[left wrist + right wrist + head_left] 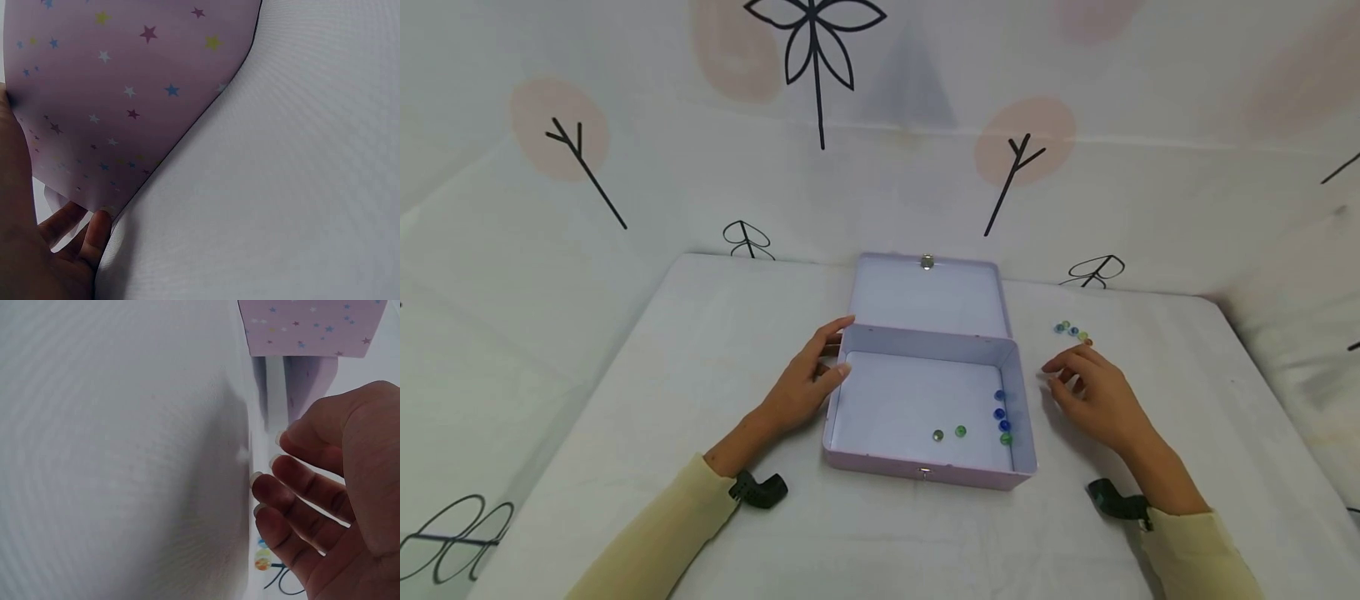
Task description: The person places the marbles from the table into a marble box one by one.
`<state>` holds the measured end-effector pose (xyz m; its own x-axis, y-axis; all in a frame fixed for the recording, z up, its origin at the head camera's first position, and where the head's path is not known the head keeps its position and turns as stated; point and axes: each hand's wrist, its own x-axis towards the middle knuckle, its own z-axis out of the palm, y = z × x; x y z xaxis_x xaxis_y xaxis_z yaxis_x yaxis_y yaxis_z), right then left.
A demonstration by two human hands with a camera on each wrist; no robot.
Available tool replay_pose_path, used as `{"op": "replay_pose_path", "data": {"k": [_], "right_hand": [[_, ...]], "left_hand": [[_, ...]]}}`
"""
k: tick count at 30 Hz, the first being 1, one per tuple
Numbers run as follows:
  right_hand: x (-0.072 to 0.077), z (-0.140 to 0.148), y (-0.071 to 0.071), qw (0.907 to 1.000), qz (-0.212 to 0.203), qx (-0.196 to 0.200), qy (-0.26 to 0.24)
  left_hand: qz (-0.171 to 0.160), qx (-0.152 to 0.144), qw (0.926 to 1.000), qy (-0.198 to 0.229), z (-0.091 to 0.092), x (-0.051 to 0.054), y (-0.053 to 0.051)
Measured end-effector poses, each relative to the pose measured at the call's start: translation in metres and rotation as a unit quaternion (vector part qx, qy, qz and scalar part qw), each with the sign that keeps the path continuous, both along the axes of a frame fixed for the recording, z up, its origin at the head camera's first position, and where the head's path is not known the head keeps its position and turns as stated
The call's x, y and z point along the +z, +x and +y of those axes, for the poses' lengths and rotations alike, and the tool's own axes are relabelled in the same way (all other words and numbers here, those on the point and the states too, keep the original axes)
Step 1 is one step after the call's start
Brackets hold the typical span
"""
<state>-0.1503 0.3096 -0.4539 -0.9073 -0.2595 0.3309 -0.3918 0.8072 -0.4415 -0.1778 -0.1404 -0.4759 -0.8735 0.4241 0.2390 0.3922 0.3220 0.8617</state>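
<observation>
A lilac tin box with a star pattern on its outer walls stands with its hinged lid laid back. Inside it, several blue marbles and green marbles lie toward the right and front. My left hand grips the box's left side, thumb at the rim and fingers around the back corner, as the left wrist view also shows. To the right of the box, my right hand hovers above the cloth with loosely bent fingers and nothing between them. Just beyond it lie several loose marbles.
A white cloth covers the table. Behind it hangs a pale backdrop with drawn plants. The table's right edge slopes away past the right hand.
</observation>
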Motion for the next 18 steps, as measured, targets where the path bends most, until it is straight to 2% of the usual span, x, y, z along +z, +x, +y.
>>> {"op": "replay_pose_path", "data": {"k": [7, 18], "right_hand": [[-0.0003, -0.0008, 0.0, 1.0, 0.004, 0.006, 0.002], [-0.0005, -0.0016, -0.0003, 0.9999, -0.002, 0.011, 0.008]], "left_hand": [[0.002, 0.002, 1.0, -0.002, 0.0005, 0.0021, 0.0014], [-0.002, 0.002, 1.0, 0.0, -0.0002, -0.0024, -0.0009]]}}
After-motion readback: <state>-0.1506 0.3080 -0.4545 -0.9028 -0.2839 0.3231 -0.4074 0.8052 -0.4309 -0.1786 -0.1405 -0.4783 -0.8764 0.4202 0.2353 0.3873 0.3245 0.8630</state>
